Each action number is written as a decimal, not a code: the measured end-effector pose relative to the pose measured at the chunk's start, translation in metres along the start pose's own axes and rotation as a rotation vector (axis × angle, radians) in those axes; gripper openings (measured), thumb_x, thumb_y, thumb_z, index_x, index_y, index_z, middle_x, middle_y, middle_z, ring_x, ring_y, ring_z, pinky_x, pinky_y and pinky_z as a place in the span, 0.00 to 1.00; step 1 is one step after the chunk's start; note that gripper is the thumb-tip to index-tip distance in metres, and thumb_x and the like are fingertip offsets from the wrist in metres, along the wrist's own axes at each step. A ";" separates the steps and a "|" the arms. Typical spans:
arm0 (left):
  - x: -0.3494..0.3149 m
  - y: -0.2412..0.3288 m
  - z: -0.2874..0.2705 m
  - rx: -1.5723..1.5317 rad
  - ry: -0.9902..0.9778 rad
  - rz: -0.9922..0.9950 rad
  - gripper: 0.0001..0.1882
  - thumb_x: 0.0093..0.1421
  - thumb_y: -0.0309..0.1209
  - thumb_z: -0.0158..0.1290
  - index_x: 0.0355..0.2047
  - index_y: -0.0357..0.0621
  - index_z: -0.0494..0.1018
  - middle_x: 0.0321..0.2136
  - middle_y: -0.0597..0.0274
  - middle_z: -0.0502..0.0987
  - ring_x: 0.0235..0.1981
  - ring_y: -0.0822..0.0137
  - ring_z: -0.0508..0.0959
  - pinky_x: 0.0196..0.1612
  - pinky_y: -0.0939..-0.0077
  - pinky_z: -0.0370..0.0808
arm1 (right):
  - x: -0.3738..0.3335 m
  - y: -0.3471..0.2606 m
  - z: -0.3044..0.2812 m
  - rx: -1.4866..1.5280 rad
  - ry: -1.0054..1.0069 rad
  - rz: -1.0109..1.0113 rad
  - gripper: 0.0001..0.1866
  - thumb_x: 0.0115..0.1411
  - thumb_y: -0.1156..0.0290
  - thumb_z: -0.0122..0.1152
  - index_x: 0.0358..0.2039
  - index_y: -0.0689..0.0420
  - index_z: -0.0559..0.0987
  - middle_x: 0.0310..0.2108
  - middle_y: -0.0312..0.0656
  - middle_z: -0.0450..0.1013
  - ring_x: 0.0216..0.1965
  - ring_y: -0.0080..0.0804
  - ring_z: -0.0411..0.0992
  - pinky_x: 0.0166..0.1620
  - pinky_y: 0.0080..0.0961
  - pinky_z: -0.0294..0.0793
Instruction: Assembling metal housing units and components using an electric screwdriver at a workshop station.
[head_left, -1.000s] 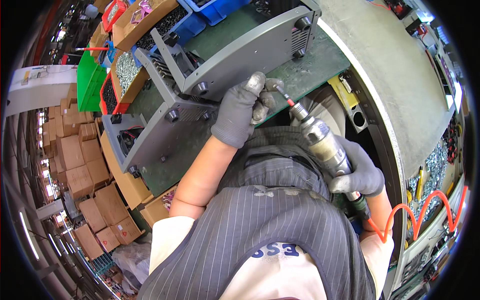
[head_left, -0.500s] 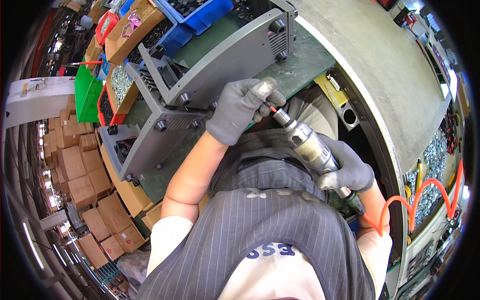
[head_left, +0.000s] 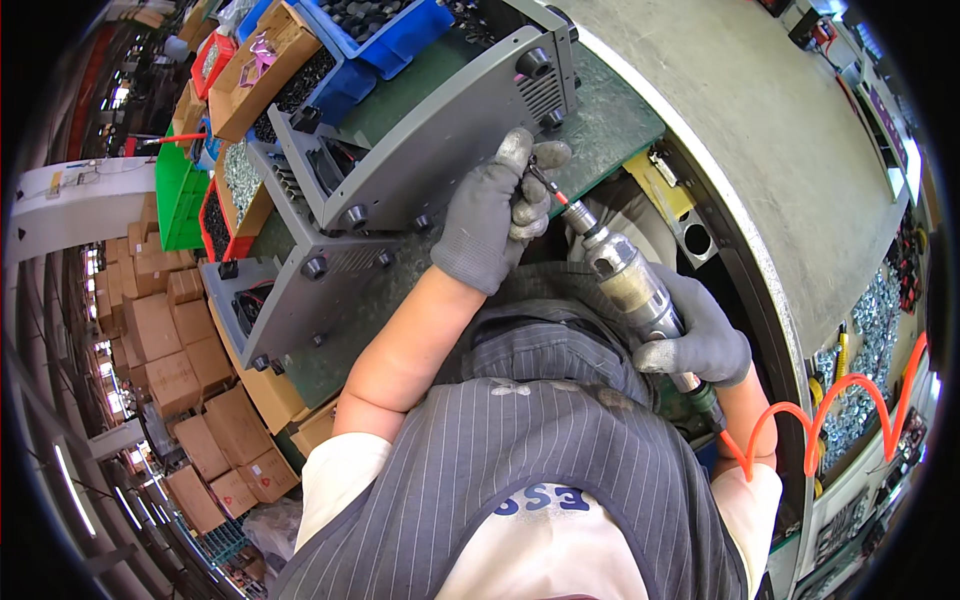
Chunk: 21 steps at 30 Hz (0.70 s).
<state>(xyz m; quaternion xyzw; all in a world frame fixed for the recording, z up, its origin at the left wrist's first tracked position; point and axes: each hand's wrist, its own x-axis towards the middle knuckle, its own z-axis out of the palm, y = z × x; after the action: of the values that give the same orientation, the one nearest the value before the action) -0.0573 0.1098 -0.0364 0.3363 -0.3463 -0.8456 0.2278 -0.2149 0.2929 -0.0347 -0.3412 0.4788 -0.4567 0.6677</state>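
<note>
My right hand (head_left: 695,335), in a grey work glove, is wrapped round the body of a metal air screwdriver (head_left: 632,290). The tool slants up and left, its red-banded bit (head_left: 560,197) pointing at my left hand (head_left: 485,220). That hand, gloved too, pinches thumb and fingers together at the bit's dark tip. Any small part held there is too small to name. Just beyond my left hand stands a grey metal casing (head_left: 450,130) with round black feet and vent slots. A second grey casing (head_left: 300,290) stands to its left, with cables showing inside.
A coiled orange air hose (head_left: 808,440) runs from the screwdriver to the right. Blue bins (head_left: 385,45) of dark parts, a cardboard tray (head_left: 235,100) and a green bin (head_left: 175,195) stand far left on the green worktop (head_left: 610,125). Stacked cartons (head_left: 165,350) fill the left.
My left hand has shifted slightly up and away from the screwdriver's nose, so more of the bit shows. The screwdriver has moved slightly right and down. The casings sit a little further left in view.
</note>
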 end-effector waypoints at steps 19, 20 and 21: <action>-0.013 0.017 0.008 0.636 0.021 0.147 0.21 0.62 0.45 0.48 0.31 0.38 0.76 0.15 0.71 0.70 0.12 0.84 0.61 0.15 0.88 0.56 | -0.002 0.006 -0.005 0.057 -0.064 -0.041 0.46 0.36 0.57 0.73 0.55 0.65 0.65 0.43 0.40 0.69 0.42 0.26 0.66 0.48 0.23 0.64; -0.014 0.018 0.008 0.630 0.052 0.129 0.21 0.62 0.45 0.48 0.32 0.37 0.76 0.17 0.69 0.72 0.13 0.84 0.63 0.15 0.88 0.57 | -0.002 0.004 -0.006 0.057 -0.062 -0.042 0.46 0.36 0.57 0.73 0.55 0.65 0.65 0.43 0.40 0.69 0.42 0.26 0.66 0.48 0.23 0.64; -0.016 0.019 0.009 0.625 0.018 0.116 0.21 0.62 0.45 0.48 0.32 0.37 0.76 0.17 0.69 0.72 0.13 0.84 0.63 0.15 0.88 0.57 | -0.003 0.001 -0.008 -0.010 -0.030 -0.012 0.46 0.36 0.56 0.73 0.55 0.65 0.65 0.43 0.40 0.69 0.42 0.27 0.66 0.48 0.23 0.64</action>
<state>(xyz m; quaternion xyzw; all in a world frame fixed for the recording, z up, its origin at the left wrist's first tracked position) -0.0506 0.1112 -0.0111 0.3770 -0.6061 -0.6808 0.1643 -0.2225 0.2955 -0.0371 -0.3544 0.4689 -0.4531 0.6702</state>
